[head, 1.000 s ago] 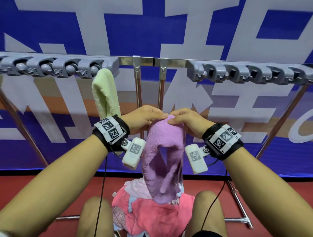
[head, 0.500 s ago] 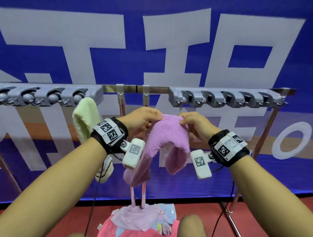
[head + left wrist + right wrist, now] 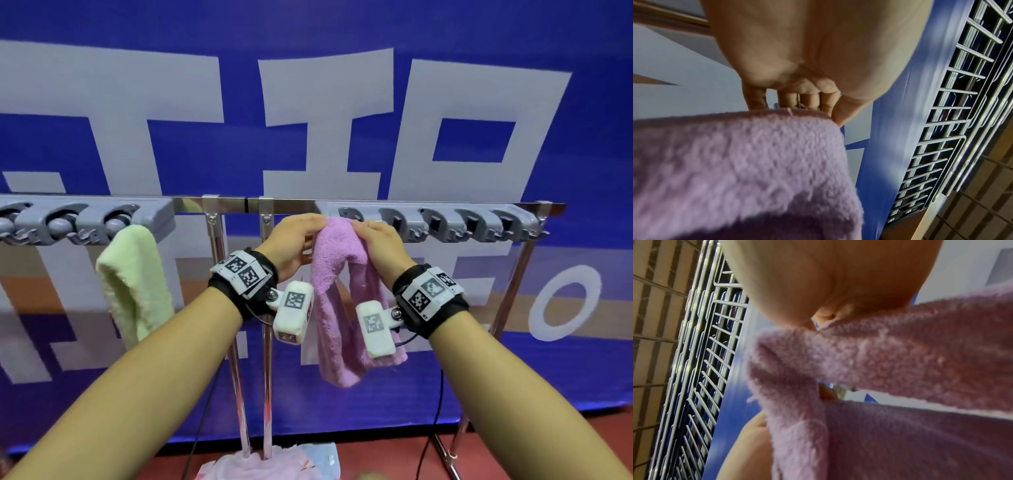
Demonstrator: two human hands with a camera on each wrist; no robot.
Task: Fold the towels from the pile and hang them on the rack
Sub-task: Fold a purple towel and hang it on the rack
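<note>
A folded purple towel (image 3: 337,281) hangs doubled from both my hands, its top fold raised to the leftmost grey clip of the right clip block (image 3: 431,222) on the metal rack (image 3: 226,202). My left hand (image 3: 294,240) grips the fold from the left, and my right hand (image 3: 376,243) pinches it from the right. The wrist views show the purple towel (image 3: 735,170) under my curled left fingers, and the same towel (image 3: 879,369) bunched below my right palm. A pale green towel (image 3: 135,281) hangs from the left clip block (image 3: 85,222).
The pile of pink and light blue towels (image 3: 274,462) lies on the red floor at the foot of the rack's two centre posts (image 3: 236,342). A blue banner with large white characters (image 3: 325,120) stands behind. A slanted rack leg (image 3: 486,359) descends on the right.
Both hands have lifted the purple towel up and to the right, from the centre posts to the first clip of the right block. My view has tilted upward, leaving little of the pile in sight.
</note>
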